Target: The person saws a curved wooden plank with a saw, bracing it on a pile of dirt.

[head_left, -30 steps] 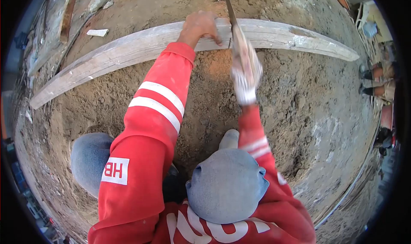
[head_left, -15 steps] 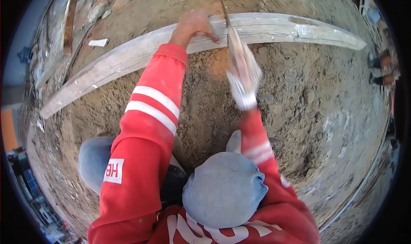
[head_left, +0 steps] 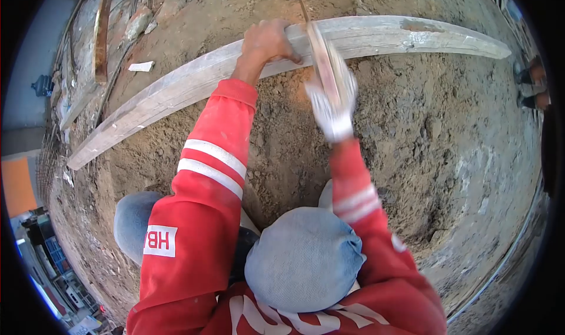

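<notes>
A long, weathered wooden beam (head_left: 170, 91) lies across the ground ahead of me, its shape bowed by the lens. My bare left hand (head_left: 268, 42) grips the beam left of its middle, thumb stretched along the wood. In a white glove, my right hand (head_left: 333, 112) is closed around the handle of a hand saw (head_left: 318, 48). The saw's narrow blade crosses the beam just right of my left hand and points away from me. Motion smears the glove and the handle, so the fingers there are not sharp.
Rough brown soil (head_left: 282, 135) surrounds the beam. My denim-covered knee (head_left: 306, 258) is close below my arms. At upper left are a narrow timber (head_left: 101, 38), a stone (head_left: 139, 23) and a white scrap (head_left: 141, 67). Another person's feet (head_left: 528, 88) show at far right.
My right hand and the saw have shifted slightly away from me across the beam. My left hand stays on the wood. The whole view has tilted a little.
</notes>
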Demonstrator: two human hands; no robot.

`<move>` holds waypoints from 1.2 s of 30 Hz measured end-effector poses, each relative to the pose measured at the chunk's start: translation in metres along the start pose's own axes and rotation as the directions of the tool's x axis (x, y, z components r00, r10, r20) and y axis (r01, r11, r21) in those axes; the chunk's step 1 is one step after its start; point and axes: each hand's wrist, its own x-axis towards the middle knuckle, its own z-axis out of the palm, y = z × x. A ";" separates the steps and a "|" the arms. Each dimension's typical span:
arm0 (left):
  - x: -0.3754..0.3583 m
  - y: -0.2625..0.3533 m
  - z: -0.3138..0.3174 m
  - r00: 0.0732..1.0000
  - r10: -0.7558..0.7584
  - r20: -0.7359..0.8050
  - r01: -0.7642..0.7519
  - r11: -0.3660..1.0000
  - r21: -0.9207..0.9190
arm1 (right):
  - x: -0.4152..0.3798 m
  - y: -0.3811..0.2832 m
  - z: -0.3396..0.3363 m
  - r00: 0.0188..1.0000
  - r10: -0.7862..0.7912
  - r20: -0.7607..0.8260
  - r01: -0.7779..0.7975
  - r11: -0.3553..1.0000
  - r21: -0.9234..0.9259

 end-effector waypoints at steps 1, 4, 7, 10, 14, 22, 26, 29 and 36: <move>-0.001 -0.001 -0.003 1.000 -0.001 -0.010 0.001 1.000 0.006 | 0.012 0.002 0.003 1.000 -0.008 -0.008 0.008 1.000 0.005; -0.002 0.000 0.000 1.000 -0.026 0.010 0.026 1.000 0.000 | 0.028 -0.010 -0.022 0.998 0.008 0.055 -0.016 0.989 0.146; -0.008 -0.004 0.008 0.999 -0.013 -0.032 0.012 1.000 -0.012 | -0.069 -0.043 -0.084 0.828 0.405 0.389 -0.375 0.914 -0.153; -0.006 0.001 0.010 0.999 -0.006 -0.035 0.007 1.000 0.011 | -0.113 -0.063 -0.115 0.835 0.388 0.391 -0.359 0.922 -0.148; -0.029 0.013 0.022 0.994 -0.020 -0.103 0.019 1.000 -0.012 | -0.009 -0.009 -0.031 0.988 -0.142 0.067 0.148 0.985 -0.092; -0.011 -0.003 0.009 0.996 0.019 -0.085 -0.020 1.000 -0.008 | -0.098 -0.056 -0.115 0.851 0.349 0.394 -0.376 0.927 -0.008; -0.012 0.000 0.012 0.999 0.006 0.032 -0.005 1.000 -0.025 | -0.075 -0.082 -0.122 0.790 0.441 0.426 -0.445 0.890 -0.096; -0.019 0.006 0.018 0.996 0.021 -0.091 -0.023 1.000 -0.021 | 0.008 -0.013 -0.022 0.987 0.082 0.138 -0.103 0.983 0.149; 0.010 -0.014 0.010 0.997 0.077 0.001 -0.077 0.997 -0.026 | -0.113 -0.048 -0.102 0.738 0.558 0.379 -0.652 0.733 0.192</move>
